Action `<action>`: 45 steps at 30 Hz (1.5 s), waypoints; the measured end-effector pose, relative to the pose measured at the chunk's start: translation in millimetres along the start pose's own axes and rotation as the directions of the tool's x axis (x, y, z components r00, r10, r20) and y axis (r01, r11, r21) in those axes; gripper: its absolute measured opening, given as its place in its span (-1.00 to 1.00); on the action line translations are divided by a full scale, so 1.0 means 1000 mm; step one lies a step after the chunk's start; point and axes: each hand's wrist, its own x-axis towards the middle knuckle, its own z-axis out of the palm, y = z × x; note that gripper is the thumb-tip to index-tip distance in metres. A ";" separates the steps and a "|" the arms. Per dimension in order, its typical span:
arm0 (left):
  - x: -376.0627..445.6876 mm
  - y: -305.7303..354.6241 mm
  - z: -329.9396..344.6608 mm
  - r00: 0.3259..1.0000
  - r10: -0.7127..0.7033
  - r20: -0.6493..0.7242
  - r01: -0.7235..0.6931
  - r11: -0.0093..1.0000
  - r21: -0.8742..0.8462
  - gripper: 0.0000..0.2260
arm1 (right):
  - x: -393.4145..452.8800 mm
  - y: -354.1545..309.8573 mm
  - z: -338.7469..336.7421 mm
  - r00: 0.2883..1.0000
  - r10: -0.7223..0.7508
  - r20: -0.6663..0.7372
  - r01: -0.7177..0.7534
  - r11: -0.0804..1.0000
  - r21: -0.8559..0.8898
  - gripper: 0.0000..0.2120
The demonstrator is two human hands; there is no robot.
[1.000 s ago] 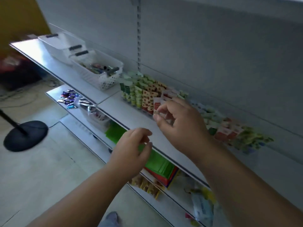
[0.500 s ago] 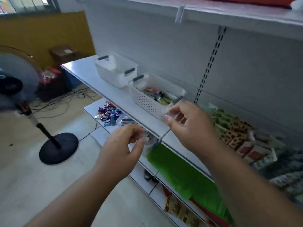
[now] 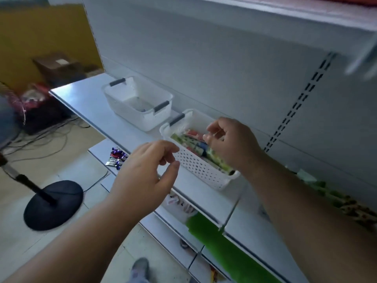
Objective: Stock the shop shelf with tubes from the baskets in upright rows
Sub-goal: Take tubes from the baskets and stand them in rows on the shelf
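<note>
While both hands (image 3: pixel 230 144) hover loosely curled, grip released, tubes' (image 3: pixel 193 142) labels unreadable

Right hand (image 3: pixel 230 144) hides near-basket (image 3: pixel 195 166) tubes (image 3: pixel 191 144); stocked rows (image 3: pixel 346 203) at shelf's right end blurred, cut off; fan (image 3: pixel 8 123) cropped.

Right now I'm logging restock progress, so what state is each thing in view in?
Near white perforated plastic basket: on the shelf, holding tubes.
Colourful printed tubes: lying flat in that basket.
Far white plastic basket: nearly empty.
Stocked tubes: on the shelf at right, blurred.
Right hand: over the near basket, fingers curled, grasp unclear.
Left hand: in front of the shelf edge, loosely curled, empty.
</note>
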 end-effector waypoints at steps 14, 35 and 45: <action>0.141 -0.121 -0.006 0.907 0.374 0.194 -0.322 0.912 -0.255 -0.81 | 0.107 0.013 0.095 0.816 0.519 0.254 -0.270 0.731 -0.627 -0.90; 0.210 -0.076 0.080 0.501 0.595 0.628 -0.523 0.786 -0.328 -0.74 | -0.011 -0.081 0.044 0.608 0.695 -0.383 -0.641 0.715 0.280 -0.88; 0.225 -0.071 0.112 0.024 0.536 0.844 -0.805 0.510 -0.302 -0.85 | -0.003 -0.121 0.096 0.339 0.774 -0.535 -0.607 0.614 0.504 -0.92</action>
